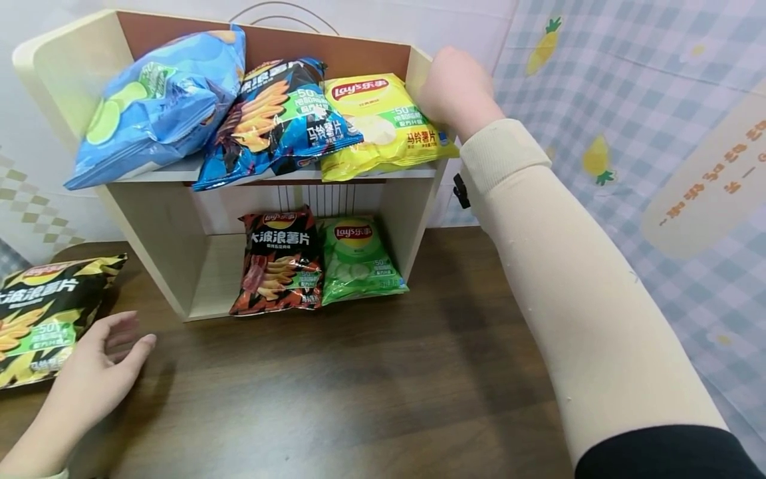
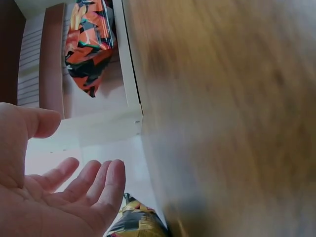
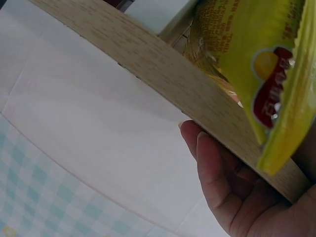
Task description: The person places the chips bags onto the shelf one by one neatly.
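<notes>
My right hand [image 1: 457, 90] grips the upper right side of a small two-level wooden shelf [image 1: 409, 206]. In the right wrist view, its curled fingers [image 3: 215, 170] lie along the outer face of the side panel [image 3: 148, 64]; the thumb is hidden. Just inside that panel leans a yellow chip bag [image 1: 374, 133]. Low on the left, my left hand [image 1: 98, 372] holds nothing, its fingers relaxed and the thumb apart. Close beside it a black-and-yellow chip bag [image 1: 42, 313] lies on the table.
On the top level are a light blue chip bag [image 1: 173, 106] and a dark blue one [image 1: 281, 113]. Below stand a red-and-black bag [image 1: 281, 266] and a green bag [image 1: 359, 263]. A checked cloth [image 1: 598, 86] hangs at right, above the brown table [image 1: 335, 386].
</notes>
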The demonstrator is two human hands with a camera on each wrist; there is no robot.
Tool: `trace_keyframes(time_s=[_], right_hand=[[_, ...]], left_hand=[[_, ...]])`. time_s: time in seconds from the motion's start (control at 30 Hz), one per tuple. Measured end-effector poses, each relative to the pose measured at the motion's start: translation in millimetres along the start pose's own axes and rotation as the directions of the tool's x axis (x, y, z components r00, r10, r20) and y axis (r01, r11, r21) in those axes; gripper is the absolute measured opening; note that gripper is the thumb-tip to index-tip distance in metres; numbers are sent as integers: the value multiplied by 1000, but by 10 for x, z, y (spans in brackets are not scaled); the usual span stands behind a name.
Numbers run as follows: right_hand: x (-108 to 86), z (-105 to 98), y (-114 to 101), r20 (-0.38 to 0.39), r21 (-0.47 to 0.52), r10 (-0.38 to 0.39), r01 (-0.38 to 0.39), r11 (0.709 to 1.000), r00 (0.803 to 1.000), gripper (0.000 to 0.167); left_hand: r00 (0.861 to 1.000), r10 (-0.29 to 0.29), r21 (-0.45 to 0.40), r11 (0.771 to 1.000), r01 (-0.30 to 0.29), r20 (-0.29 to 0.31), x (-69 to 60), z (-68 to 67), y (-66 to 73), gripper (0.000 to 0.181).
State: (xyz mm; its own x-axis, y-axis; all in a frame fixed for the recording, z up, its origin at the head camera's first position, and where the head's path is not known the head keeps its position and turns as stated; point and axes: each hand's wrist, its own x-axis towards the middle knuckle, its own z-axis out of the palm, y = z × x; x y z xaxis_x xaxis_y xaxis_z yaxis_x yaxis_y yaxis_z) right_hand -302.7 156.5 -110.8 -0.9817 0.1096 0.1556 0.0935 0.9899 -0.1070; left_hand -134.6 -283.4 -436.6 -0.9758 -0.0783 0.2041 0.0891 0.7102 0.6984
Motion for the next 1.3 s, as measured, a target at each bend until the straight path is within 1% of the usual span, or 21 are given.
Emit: trace_keyframes(time_s=[0.1,0.17,0.23,0.33,0.4,0.47,0.6,0.73,0.83,0.9,1.0,1.23,1.3], right_hand=[[-2,-1,0,-3,3,0,0,1000,1000,45],[-1,-5,-4,-2,8,-1,1,1000,1000,45],[-2,-8,-10,-1,9,-1,1,1000,1000,45],[-3,-10,-21,-4,1,-1,1,1000,1000,46],[-4,-9,-30,-7,-4,1,-1,1000,1000,46],[-5,-7,-41,-7,-7,3,-3,1000,1000,45],[-8,-8,-58,-6,-6,-2,2,1000,1000,44],[-8,-17,-62,-10,-4,-5,5,1000,1000,44],[-12,-18,-58,-11,-2,2,-2,1000,1000,45],[-14,-16,-55,-10,1,7,-7,1000,1000,45],[-21,-13,-53,-10,0,8,-8,1000,1000,45],[-25,-12,-31,-11,-1,9,-9,1000,1000,48],[-27,-11,-22,-13,-3,13,-13,1000,1000,47]], left_hand=[[999,-19,40,999,20,-33,27,-52,2,61],[997,-17,56,998,21,-74,57,-109,-4,60],[991,-8,89,996,19,-132,99,-175,-13,58],[975,-4,134,990,35,-224,165,-263,-50,57],[964,-25,180,981,74,-264,205,-307,-106,60],[957,-83,214,966,146,-278,229,-331,-173,66],[947,-190,229,941,251,-258,261,-355,-325,74],[925,-295,184,922,341,-239,291,-366,-419,76],[908,-354,163,905,393,-225,312,-382,-462,78],[905,-368,170,898,406,-215,329,-388,-497,79],[909,-362,183,898,400,-207,341,-400,-551,82],[923,-326,176,915,363,-206,373,-399,-661,83],[924,-323,172,918,358,-203,387,-394,-686,83]])
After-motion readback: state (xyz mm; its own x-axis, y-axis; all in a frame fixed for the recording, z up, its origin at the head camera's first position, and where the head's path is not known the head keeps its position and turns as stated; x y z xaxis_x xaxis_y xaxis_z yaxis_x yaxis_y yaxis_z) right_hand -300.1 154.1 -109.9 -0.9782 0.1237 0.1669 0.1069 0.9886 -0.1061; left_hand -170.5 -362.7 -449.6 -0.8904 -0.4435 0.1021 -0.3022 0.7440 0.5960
